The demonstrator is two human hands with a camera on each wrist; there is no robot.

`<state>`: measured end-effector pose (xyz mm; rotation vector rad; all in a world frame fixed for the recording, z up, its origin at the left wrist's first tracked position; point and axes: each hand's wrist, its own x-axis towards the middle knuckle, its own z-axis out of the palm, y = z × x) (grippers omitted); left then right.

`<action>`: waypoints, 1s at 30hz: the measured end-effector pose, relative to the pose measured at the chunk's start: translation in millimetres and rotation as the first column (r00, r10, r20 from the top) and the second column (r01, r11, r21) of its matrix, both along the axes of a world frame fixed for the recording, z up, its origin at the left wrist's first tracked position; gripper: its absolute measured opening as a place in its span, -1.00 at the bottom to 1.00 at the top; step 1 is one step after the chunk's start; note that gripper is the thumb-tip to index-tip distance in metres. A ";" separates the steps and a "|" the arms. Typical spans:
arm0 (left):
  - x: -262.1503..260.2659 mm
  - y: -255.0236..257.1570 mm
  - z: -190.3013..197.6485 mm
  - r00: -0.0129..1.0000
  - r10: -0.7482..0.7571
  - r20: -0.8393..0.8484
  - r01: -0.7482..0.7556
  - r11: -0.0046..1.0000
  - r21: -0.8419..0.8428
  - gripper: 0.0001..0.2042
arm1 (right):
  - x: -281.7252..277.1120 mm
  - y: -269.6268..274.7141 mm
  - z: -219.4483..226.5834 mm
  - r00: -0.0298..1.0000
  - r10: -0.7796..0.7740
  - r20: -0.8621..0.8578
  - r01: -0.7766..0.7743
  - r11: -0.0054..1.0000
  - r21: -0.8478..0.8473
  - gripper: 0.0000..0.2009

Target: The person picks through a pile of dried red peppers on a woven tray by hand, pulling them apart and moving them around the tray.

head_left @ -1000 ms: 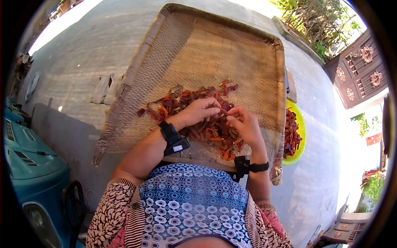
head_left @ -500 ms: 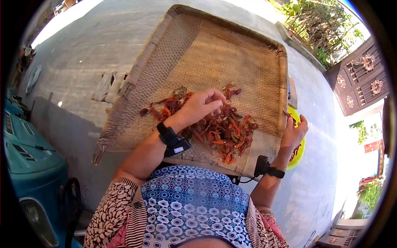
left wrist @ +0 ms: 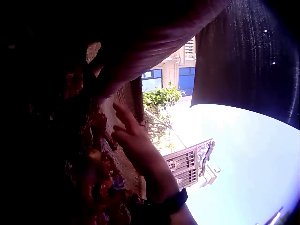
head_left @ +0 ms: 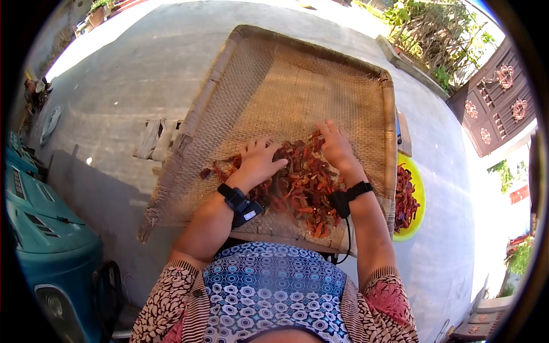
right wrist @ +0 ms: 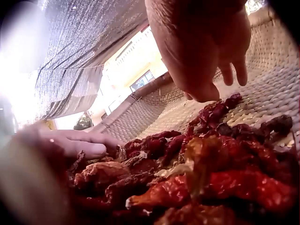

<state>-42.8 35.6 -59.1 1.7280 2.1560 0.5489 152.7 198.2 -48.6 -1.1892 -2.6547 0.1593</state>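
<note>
Dried red chilies (head_left: 303,180) lie in a loose heap on a woven tray (head_left: 320,74). My left hand (head_left: 260,164) rests at the heap's left side with its fingers spread. Opposite it, my right hand (head_left: 338,150) reaches over the upper right edge, its fingers stretched away from me. From the right wrist, the right hand (right wrist: 201,51) shows fingers pointing down by the chilies (right wrist: 220,178), while the left hand (right wrist: 79,143) lies low against them. The left wrist view is very dark; the right hand (left wrist: 140,145) stands out beyond the chilies.
A yellow basin (head_left: 421,208) of dried chilies stands just right of the tray. Teal machinery (head_left: 51,240) is at the left, with a pale cloth (head_left: 157,140) near the tray's left edge. A raised rim surrounds the tray's far side.
The hands first met over the heap at a chili. My right hand then went to the yellow basin and has come back over the tray. My left hand moved left and spread its fingers.
</note>
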 end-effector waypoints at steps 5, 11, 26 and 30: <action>11.2 -6.9 10.8 0.988 -0.092 0.121 0.079 0.991 0.107 -0.60 | 9.6 4.2 -5.1 0.964 0.261 -0.050 -0.264 0.961 -0.081 -0.60; 4.8 -0.2 12.8 0.883 -0.303 0.359 0.251 0.950 0.184 -0.78 | 20.2 -39.9 16.8 0.938 0.053 -0.341 -0.278 0.703 -0.655 -0.71; 7.9 -2.7 27.7 0.631 -0.225 0.742 0.049 0.967 0.252 -0.85 | 42.6 -106.0 52.6 0.835 -0.202 -0.511 -0.277 0.649 -0.708 -0.76; 8.7 -1.7 26.1 0.574 -0.266 0.775 0.064 0.958 0.281 -0.85 | 53.6 -107.2 45.7 0.716 -0.379 -0.586 -0.233 0.661 -0.713 -0.75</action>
